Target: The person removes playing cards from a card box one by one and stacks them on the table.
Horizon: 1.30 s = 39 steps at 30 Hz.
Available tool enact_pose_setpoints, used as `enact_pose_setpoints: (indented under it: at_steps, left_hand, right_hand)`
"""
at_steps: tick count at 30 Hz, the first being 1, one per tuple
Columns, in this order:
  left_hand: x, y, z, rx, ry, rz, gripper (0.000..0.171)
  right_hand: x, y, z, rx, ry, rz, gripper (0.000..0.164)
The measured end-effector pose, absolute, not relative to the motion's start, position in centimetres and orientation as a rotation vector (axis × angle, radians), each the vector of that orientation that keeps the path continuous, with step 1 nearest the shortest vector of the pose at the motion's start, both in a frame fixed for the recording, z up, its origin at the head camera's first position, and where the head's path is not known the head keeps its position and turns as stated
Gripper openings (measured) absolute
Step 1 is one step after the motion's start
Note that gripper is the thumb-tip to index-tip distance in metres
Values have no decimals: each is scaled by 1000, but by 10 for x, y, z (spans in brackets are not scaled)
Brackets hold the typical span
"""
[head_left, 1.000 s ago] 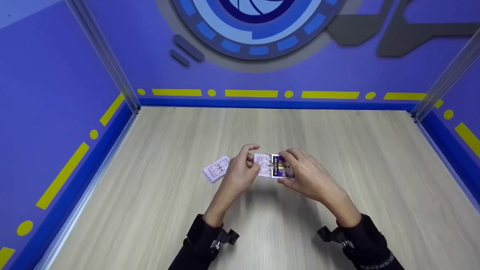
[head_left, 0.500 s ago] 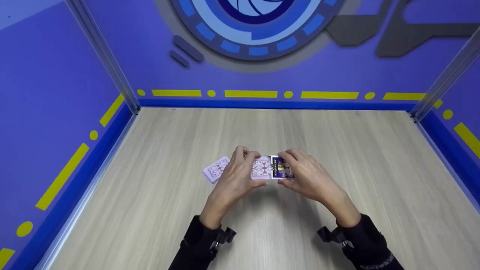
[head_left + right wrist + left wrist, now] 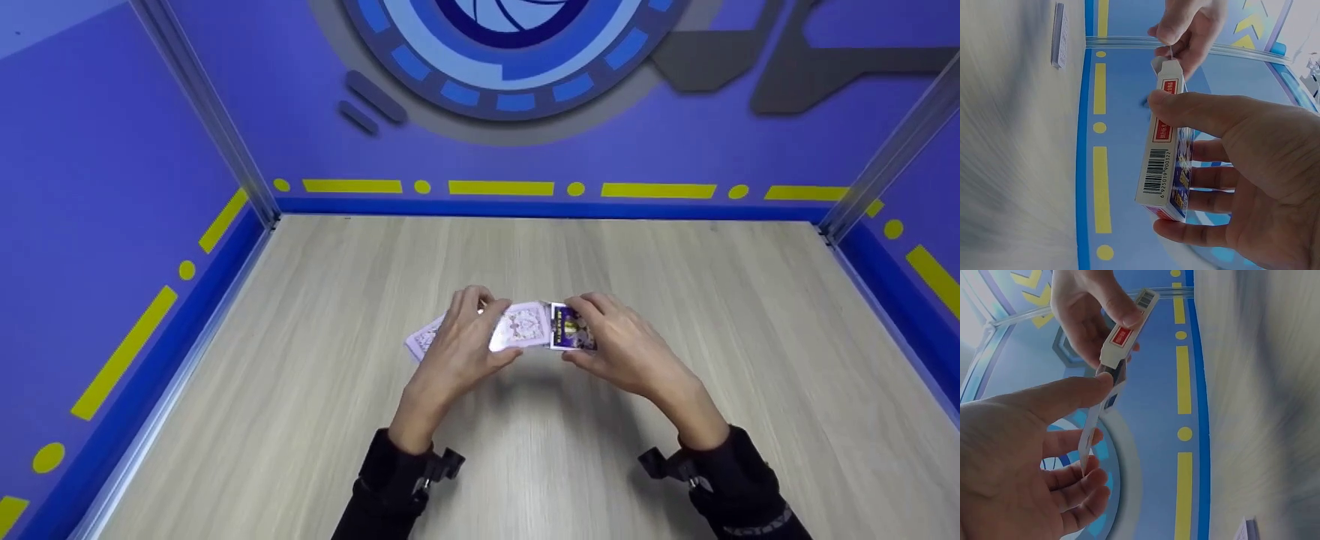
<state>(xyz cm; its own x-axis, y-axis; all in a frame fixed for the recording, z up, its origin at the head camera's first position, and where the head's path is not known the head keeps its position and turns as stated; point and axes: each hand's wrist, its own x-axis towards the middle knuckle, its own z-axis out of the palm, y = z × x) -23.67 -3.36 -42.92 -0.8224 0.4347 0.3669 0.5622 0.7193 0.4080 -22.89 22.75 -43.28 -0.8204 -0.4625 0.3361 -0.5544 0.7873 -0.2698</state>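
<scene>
A small bundle of purple-backed playing cards (image 3: 525, 325) is pinched in my left hand (image 3: 459, 341), thumb on the near edge and fingers on the far edge. Its right end meets the open end of a printed card box (image 3: 573, 328), which my right hand (image 3: 634, 349) grips between thumb and fingers. In the right wrist view the box (image 3: 1157, 154) shows a barcode and red labels on its side, with its end flap raised. From the left wrist view the held cards (image 3: 1090, 430) look thin. Whether their end lies inside the box is unclear.
Another stack of cards (image 3: 421, 339) lies on the wooden table (image 3: 300, 375), partly hidden behind my left hand. Blue printed panels (image 3: 495, 161) with yellow marks enclose the table at the back and both sides.
My left hand has re-gripped the cards by their edges and shifted left, and they now sit tilted against the box. The box in my right hand has moved slightly right and up.
</scene>
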Motion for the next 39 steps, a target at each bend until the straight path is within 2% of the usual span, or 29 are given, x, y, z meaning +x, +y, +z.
enact_pose_setpoints:
  at_steps: [8,18,28,39]
  left_hand:
    - [-246,-57,-419,-599,-2507,-909,63]
    - [-253,-94,-415,-348,-2693,-912,67]
    - [-271,-101,-442,-238,-2806,-892,71]
    - [-279,-102,-466,-161,-2969,-770,68]
  right_hand:
    - [-231,243,-423,689,-2739,571,69]
    - [-232,251,-422,691,-2706,593,68]
    - [-231,254,-420,668,-2715,609,69]
    - [-230,256,-419,653,-2703,624,69]
